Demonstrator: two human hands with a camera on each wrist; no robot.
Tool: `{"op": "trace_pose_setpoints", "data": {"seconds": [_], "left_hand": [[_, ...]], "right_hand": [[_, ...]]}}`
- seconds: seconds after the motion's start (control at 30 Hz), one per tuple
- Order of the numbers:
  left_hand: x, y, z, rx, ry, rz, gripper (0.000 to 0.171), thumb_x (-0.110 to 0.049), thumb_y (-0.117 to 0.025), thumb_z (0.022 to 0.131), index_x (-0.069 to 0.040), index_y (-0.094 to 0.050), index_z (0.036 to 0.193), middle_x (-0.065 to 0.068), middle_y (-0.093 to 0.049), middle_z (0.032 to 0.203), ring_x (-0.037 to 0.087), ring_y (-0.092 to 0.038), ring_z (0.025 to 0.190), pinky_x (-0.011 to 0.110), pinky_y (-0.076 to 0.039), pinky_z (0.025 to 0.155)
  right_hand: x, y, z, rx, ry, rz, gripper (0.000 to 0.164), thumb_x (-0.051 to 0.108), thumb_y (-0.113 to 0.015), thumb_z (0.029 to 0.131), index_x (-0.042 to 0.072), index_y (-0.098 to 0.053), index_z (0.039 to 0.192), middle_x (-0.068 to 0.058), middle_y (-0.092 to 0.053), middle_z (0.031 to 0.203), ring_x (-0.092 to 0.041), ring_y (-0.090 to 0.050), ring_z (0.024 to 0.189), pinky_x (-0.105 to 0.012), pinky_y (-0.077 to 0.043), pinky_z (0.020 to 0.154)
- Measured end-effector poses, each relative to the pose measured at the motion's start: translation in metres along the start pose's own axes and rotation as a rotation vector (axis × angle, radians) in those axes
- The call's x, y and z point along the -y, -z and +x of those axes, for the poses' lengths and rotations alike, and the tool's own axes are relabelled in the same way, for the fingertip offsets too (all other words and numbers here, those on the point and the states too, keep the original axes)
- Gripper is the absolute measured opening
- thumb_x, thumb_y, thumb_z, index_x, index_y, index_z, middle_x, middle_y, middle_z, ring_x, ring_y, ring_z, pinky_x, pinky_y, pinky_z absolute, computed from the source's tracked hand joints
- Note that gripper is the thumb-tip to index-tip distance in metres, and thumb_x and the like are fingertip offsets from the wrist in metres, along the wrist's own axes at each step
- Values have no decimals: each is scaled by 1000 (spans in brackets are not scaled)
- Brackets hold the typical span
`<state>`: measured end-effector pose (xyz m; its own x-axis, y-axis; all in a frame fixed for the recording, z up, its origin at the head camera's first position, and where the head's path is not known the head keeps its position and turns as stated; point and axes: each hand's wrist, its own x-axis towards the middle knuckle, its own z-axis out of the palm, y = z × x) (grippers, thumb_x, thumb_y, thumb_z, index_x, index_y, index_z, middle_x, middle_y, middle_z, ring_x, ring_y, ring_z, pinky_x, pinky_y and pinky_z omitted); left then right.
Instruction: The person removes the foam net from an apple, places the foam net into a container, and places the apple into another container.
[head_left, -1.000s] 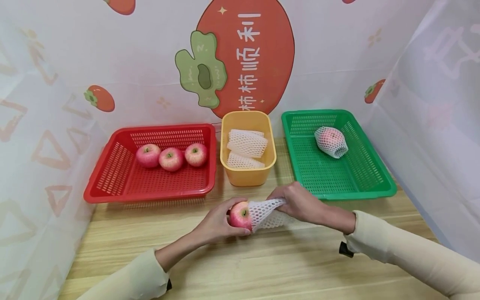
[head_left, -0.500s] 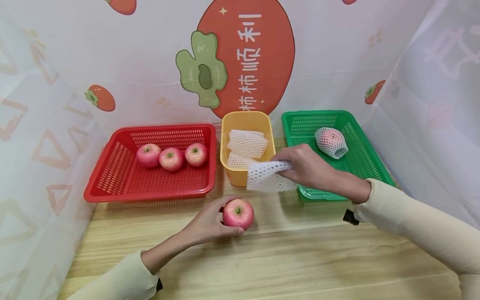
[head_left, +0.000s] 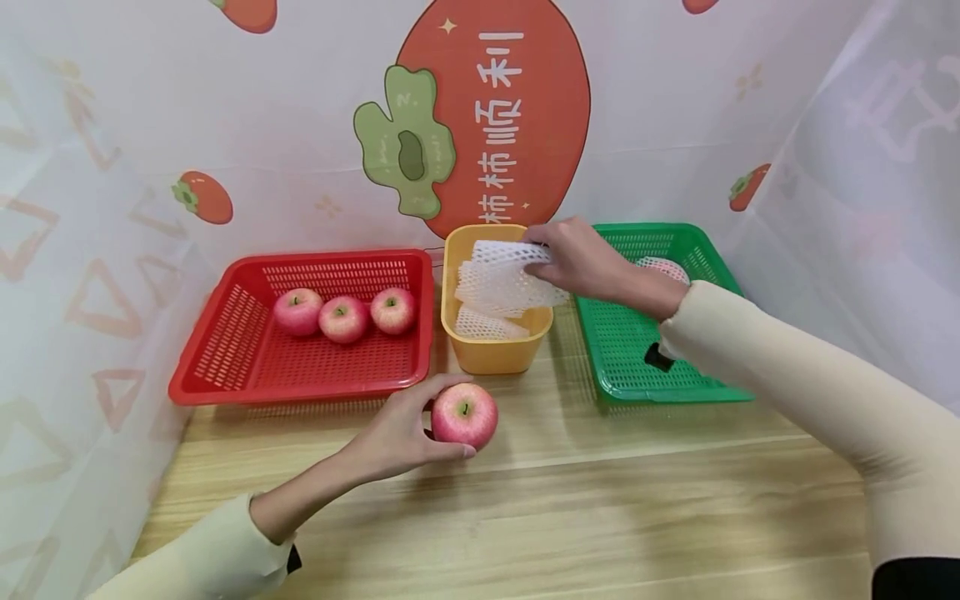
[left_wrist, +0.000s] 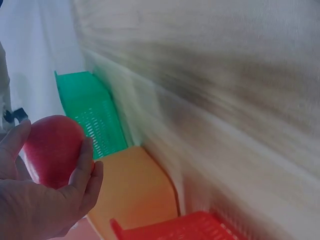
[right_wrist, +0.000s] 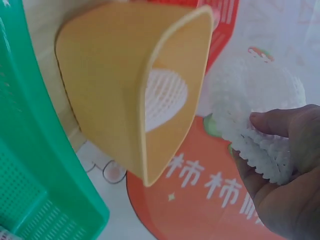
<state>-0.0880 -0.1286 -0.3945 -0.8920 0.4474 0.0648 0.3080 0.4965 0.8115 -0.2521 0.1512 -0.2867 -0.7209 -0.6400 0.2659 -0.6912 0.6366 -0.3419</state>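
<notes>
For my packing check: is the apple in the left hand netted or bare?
Bare: the apple shows uncovered red skin; the right hand holds a white net away from it.

The head view looks forward and down from the person's side of the tabletop (head_left: 525, 517), far enough off to take in the left hand (head_left: 397, 429), the right hand (head_left: 579, 260) and the printed backdrop (head_left: 637, 100). The left wrist view sits close to its hand, at the lower left, and looks across a tabletop that slants steeply through the frame. The right wrist view is just as near, its hand entering from the right, and faces the backdrop with the scene turned sideways. All three share the yellow bin (head_left: 491, 357), green basket (head_left: 637, 342) and red basket (head_left: 352, 362).
</notes>
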Motion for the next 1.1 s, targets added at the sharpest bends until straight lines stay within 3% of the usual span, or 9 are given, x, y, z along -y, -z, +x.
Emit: {"op": "trace_pose_setpoints", "data": {"seconds": [0.4,0.7,0.97,1.1], "left_hand": [[-7,35,-3,-39,82,-46,79,-37,-96,78,-27,-58,146,-6,-70,131,15,-70,105,32,-61,83],[3,61,-1,-99,125,-13,79,-38,-94,81,-25,-55,149,-4,-65,139,18,-68,120,42,-57,101],[19,84,-5,-157,239,58,86,-49,-89,83,-21,-48,154,3,-61,143,24,-61,126,49,-52,105],[27,98,-6,-172,287,40,93,-51,-87,86,-19,-41,160,7,-55,149,27,-56,134,53,-51,109]], "right_hand": [[-35,-12,60,33,-116,-45,30,7,-77,95,-4,-69,122,-20,-74,121,-33,-71,100,-48,-62,92],[-51,-22,84,56,-230,-28,40,11,-72,100,-1,-58,136,-20,-67,134,-34,-67,110,-49,-58,102],[-55,-40,95,84,-278,-11,49,13,-70,102,3,-50,146,-19,-62,145,-34,-64,124,-48,-54,109],[-56,-46,97,98,-272,-16,51,14,-71,102,4,-48,146,-18,-61,146,-34,-63,126,-49,-53,110]]}}
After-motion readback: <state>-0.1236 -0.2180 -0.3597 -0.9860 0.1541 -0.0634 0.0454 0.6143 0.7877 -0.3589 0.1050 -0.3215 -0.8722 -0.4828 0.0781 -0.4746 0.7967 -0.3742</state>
